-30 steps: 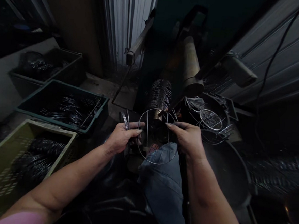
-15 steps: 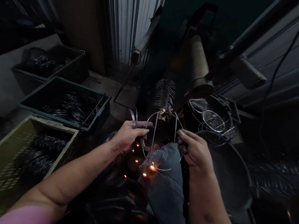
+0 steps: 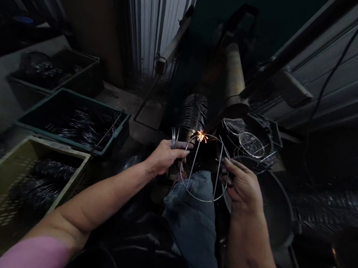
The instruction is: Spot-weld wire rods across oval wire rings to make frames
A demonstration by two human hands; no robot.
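A round wire ring (image 3: pixel 203 200) with two straight wires across it stands before me, held between my two hands. My left hand (image 3: pixel 165 156) pinches its left edge between thumb and fingers, and a few thin wire loops (image 3: pixel 174 137) sit around that hand's index finger. On the opposite edge, my right hand (image 3: pixel 243 182) grips the ring with thumb and curled fingers. Bright sparks (image 3: pixel 201 136) burst at the ring's top, where it meets the machine's metal tip. Just behind is a stack of dark wire rings (image 3: pixel 195 110) on a bar.
Left of me are a yellow crate (image 3: pixel 84 154), a green crate (image 3: pixel 41 130) and a dark crate (image 3: pixel 89 56), all holding wire parts. A thick metal cylinder (image 3: pixel 236 74) juts forward above. To the right are finished-looking wire pieces (image 3: pixel 252 144) and a large round tub (image 3: pixel 288 211).
Both hands have moved slightly right, and the ring now shows whole and rounder. Sparks that were falling near my knee are gone; a fresh burst glows at the ring's top.
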